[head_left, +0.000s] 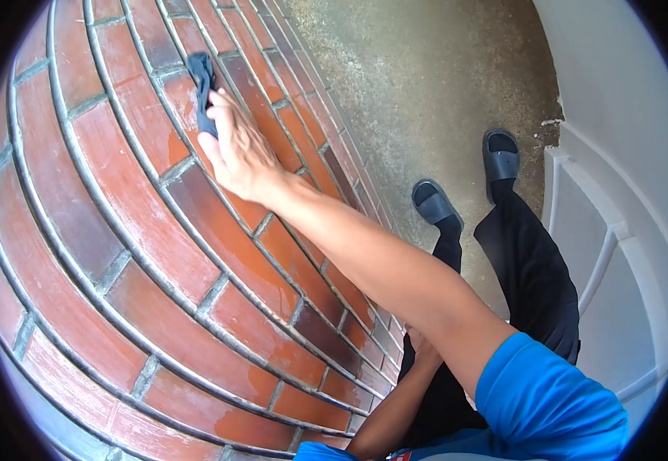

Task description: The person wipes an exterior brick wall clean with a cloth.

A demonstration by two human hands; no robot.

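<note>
My right hand [238, 150] reaches across to the brick wall [157, 253] on the left. Its fingers are closed on a dark, crumpled cloth [202, 84], which lies against the bricks. Darker patches that look wet mark several bricks below and around the hand. Low in the view, my left hand [424, 349] is near my dark trousers, partly covered by my right arm. Its fingers are hidden, so whether it holds anything does not show.
A stained concrete floor [426, 69] runs along the foot of the wall. My feet in dark slide sandals [501, 157] stand on it. A white panelled wall [603, 253] closes in the right side.
</note>
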